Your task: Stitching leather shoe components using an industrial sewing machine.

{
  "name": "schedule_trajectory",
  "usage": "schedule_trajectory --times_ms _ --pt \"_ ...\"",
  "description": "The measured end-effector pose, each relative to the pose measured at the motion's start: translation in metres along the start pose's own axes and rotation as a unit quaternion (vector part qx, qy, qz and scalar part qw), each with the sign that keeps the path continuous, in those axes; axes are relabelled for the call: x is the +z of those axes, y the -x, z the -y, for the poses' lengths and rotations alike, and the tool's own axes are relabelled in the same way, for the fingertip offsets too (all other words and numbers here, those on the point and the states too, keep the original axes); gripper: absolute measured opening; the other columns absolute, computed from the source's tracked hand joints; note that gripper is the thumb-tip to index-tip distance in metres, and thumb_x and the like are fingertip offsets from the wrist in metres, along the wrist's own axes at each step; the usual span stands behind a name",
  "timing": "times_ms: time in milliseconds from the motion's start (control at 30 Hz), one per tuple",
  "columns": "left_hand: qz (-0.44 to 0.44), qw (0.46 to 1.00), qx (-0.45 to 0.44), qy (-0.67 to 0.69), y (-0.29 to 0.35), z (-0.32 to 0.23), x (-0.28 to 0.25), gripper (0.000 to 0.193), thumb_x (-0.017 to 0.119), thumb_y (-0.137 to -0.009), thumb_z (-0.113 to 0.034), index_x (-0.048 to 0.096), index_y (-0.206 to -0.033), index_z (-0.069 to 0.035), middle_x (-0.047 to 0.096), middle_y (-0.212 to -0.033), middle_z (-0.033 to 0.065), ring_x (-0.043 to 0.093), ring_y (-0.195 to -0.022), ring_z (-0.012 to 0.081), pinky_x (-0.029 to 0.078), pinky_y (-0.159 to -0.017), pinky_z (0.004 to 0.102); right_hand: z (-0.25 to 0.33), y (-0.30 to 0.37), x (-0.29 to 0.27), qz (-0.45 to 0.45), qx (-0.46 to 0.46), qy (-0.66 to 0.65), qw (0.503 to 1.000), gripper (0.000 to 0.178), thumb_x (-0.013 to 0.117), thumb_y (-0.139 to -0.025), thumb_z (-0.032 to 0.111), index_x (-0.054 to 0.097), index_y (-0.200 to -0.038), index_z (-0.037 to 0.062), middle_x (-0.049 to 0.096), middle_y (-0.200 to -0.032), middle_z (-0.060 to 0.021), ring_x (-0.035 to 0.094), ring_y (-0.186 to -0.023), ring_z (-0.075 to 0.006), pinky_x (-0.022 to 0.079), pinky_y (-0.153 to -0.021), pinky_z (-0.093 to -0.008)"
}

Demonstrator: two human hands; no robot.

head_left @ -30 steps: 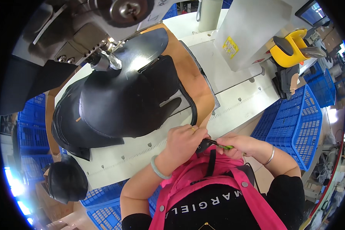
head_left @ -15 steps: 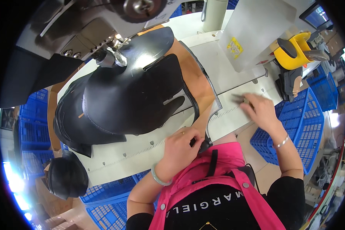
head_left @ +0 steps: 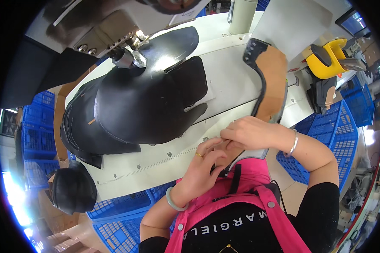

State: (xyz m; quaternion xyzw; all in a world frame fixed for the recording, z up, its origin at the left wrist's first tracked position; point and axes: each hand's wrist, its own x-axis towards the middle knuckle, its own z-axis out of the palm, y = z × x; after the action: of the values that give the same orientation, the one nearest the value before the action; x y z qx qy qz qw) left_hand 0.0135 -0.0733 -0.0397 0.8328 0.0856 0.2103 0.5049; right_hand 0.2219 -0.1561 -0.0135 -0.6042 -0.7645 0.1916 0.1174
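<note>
A leather shoe-upper piece (head_left: 272, 80), tan inside with a black edge and punched holes at its far end, stands up from the table's front edge. My right hand (head_left: 250, 133) reaches across its near end, fingers bent and pinched on it. Close beside, my left hand (head_left: 203, 166) grips the same near end, with thumb and forefinger curled toward each other. The spot between my fingertips is partly hidden. To the left, a pile of black leather pieces (head_left: 139, 105) lies under the sewing machine head (head_left: 109, 38).
A white table (head_left: 126, 181) with a ruler scale runs across the front. A yellow tape dispenser (head_left: 325, 63) and black pieces (head_left: 323, 92) stand at right. Blue crates (head_left: 344, 143) sit below the right edge, with others below left. A black rounded leather item (head_left: 74, 189) hangs at lower left.
My right hand has come left from the table to the leather piece beside my left hand; the small blurred tool no longer shows in it. The piece has been turned and shifted right, off the pile.
</note>
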Motion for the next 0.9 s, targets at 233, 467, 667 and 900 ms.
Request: schedule_trajectory --times_ms 233,467,667,900 --pt "0.092 0.938 0.156 -0.295 0.007 0.005 -0.015 0.039 0.068 -0.078 -0.008 0.063 -0.117 -0.01 0.054 -0.126 0.0089 0.046 -0.126 0.0288 0.042 -0.102 0.0454 -0.018 -0.015 0.011 -0.039 0.013 -0.057 0.998 0.016 0.069 -0.083 0.022 0.061 -0.087 0.009 0.063 -0.064 -0.0087 0.063 -0.059 -0.0291 0.047 -0.053 -0.0405" --pt "0.023 0.968 0.107 -0.228 0.007 0.011 -0.019 0.037 0.07 -0.075 -0.006 0.065 -0.111 -0.004 0.064 -0.105 0.0093 0.064 -0.098 0.026 0.052 -0.084 0.0364 0.001 0.005 -0.028 -0.337 0.017 -0.021 0.941 0.018 0.069 -0.079 0.018 0.068 -0.096 0.0101 0.069 -0.079 -0.0086 0.066 -0.077 -0.0278 0.052 -0.065 -0.0389" --pt "-0.118 0.973 -0.111 0.163 -0.013 -0.014 -0.031 0.017 0.059 -0.095 -0.005 0.064 -0.109 0.004 0.07 -0.09 0.0086 0.064 -0.078 0.0088 0.053 -0.068 0.0258 0.052 0.013 -0.015 -0.338 -0.112 0.124 0.926 0.036 0.061 -0.071 0.003 0.071 -0.105 0.009 0.068 -0.114 -0.0036 0.061 -0.11 -0.0276 0.041 -0.104 -0.0483" --pt "0.028 0.904 -0.22 0.366 -0.028 -0.057 -0.088 0.025 0.058 -0.091 -0.005 0.062 -0.112 0.009 0.069 -0.099 0.0174 0.07 -0.08 0.0249 0.057 -0.075 0.0356 0.023 -0.035 -0.025 -0.477 -0.176 0.18 0.842 0.027 0.069 -0.075 0.013 0.071 -0.102 0.0129 0.068 -0.114 -0.0025 0.06 -0.113 -0.0248 0.04 -0.104 -0.0425"
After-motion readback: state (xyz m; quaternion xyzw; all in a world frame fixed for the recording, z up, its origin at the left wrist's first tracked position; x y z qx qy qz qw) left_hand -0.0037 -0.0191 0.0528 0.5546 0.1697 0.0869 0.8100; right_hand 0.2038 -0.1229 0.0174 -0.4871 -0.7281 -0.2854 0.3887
